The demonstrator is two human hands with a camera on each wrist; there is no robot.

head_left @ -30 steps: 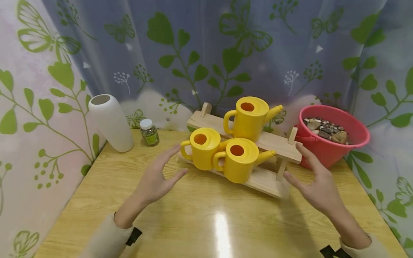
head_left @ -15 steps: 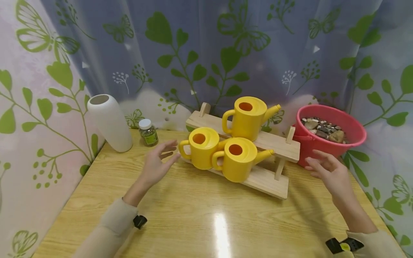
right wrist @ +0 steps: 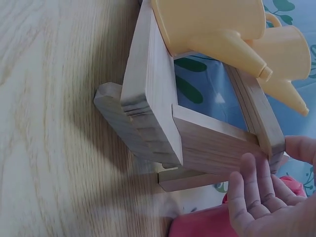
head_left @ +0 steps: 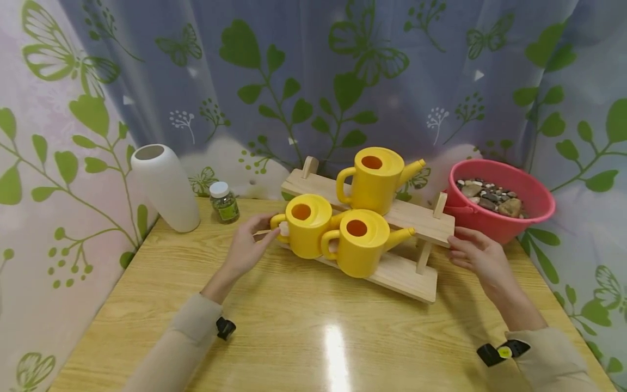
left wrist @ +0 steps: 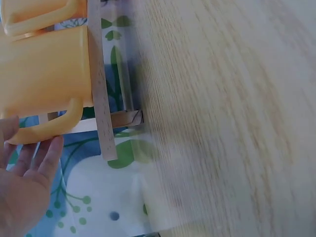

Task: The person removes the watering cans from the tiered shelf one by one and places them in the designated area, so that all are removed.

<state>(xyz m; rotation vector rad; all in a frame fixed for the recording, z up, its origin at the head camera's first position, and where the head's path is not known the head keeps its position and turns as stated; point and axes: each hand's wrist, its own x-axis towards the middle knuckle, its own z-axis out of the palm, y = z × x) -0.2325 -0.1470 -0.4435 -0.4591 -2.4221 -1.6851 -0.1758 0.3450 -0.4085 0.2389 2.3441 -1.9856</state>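
Three yellow watering cans stand on a two-tier wooden plant stand (head_left: pixel 411 277): a top can (head_left: pixel 379 182) on the upper board, a left can (head_left: pixel 309 228) and a front can (head_left: pixel 362 247) on the lower one. My left hand (head_left: pixel 247 247) is at the left can's handle (left wrist: pixel 47 129), thumb on one side and fingers on the other. At the stand's right end, my right hand (head_left: pixel 482 264) pinches the tip of the upper board (right wrist: pixel 261 113); its fingers (right wrist: pixel 251 185) lie along the side, the thumb on the opposite face.
A pink bucket (head_left: pixel 499 223) of stones stands right behind the right hand. To the left are a tall white vase (head_left: pixel 168 190) and a small jar (head_left: pixel 225 204) with a white lid. A patterned curtain (head_left: pixel 303 81) hangs behind the wooden table (head_left: pixel 274 337).
My left hand has moved right and in to the left can's handle. My right hand drew away from the stand, then came back to the upper board's end. Cans and stand stay put.
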